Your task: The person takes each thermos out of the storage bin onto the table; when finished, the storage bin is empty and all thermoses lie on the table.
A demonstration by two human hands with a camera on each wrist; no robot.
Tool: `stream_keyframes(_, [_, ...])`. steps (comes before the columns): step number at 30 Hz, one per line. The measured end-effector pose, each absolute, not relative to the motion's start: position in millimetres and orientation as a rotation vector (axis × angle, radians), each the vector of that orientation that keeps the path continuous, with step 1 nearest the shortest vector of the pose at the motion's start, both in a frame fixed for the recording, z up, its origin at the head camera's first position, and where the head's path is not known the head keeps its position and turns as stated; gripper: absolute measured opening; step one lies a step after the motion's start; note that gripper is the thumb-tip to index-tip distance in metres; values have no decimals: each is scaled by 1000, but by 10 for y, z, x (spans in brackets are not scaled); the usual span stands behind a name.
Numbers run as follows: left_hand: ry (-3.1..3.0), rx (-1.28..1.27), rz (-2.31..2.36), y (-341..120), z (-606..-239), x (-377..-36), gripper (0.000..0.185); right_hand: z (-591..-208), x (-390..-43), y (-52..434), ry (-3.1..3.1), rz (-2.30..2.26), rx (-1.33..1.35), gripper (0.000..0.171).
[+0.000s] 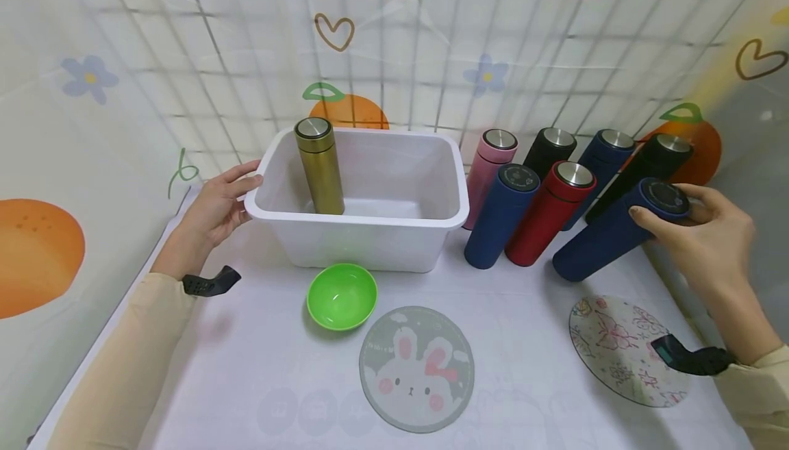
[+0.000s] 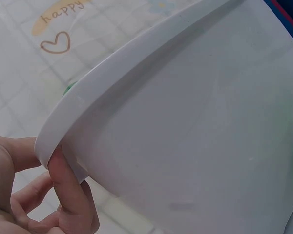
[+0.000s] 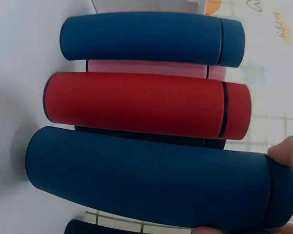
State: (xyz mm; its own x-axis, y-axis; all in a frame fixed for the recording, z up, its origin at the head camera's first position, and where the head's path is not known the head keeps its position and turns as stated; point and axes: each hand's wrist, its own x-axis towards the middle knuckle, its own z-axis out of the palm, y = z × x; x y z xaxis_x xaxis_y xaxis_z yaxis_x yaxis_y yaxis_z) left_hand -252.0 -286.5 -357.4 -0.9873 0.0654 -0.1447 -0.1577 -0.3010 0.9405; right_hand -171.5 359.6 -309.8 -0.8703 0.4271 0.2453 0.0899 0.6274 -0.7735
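My left hand (image 1: 216,207) grips the left end of a white plastic bin (image 1: 364,241), thumb and fingers pinching its rim in the left wrist view. A gold thermos bottle (image 1: 323,169) stands inside the bin, toward its left. On the right, my right hand (image 1: 718,231) holds a dark blue thermos bottle (image 1: 604,241) around its cap, the base at the tabletop. That bottle leans to the right in the head view. Beside it stand a red bottle (image 3: 136,105) and another blue bottle (image 3: 141,39).
Behind them stand a pink bottle (image 1: 477,183), a black one (image 1: 548,146), another blue one (image 1: 607,155) and a dark one (image 1: 653,166) near the grid wall. A green bowl (image 1: 342,297), a bunny mat (image 1: 416,371) and a patterned round mat (image 1: 622,347) lie in front.
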Motion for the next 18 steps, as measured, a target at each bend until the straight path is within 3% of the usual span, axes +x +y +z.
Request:
stream_keyframes(10, [1772, -113, 2429, -2873, -3576, -2517, 55, -3118, -1962, 3626, -2431, 1185, -376, 61])
stream_keyframes(18, [1768, -106, 2429, -2876, -3580, -2517, 58, -3161, -2114, 3646, -2464, 1198, -384, 76])
